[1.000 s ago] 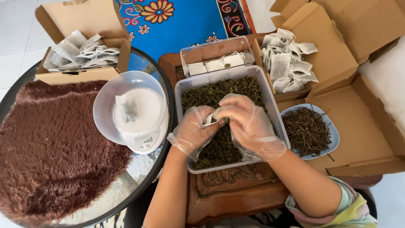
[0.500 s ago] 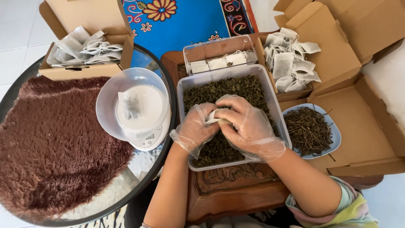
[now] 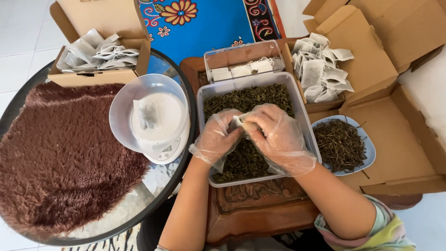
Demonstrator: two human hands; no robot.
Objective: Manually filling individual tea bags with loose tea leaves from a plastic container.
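Both of my hands wear thin clear plastic gloves and meet over a clear rectangular tub [image 3: 204, 100] of dark dried tea leaves [image 3: 253, 97]. My left hand [image 3: 217, 137] and my right hand [image 3: 276, 135] pinch a small white tea bag [image 3: 242, 122] between their fingertips, just above the leaves. Left of the tub stands a white kitchen scale [image 3: 158, 139] with a clear bowl on it, and one filled tea bag [image 3: 146, 116] lies in the bowl.
A blue plate of dried leaves [image 3: 341, 145] sits right of the tub. Behind it are a clear tray of tags and string [image 3: 241, 62] and a carton of empty bags [image 3: 320, 69]. Another carton of bags [image 3: 95, 56] and a brown shaggy mat [image 3: 55, 158] lie on the round glass table.
My hands stay over the tub with the tea bag and have shifted only slightly. The view has drifted a little.
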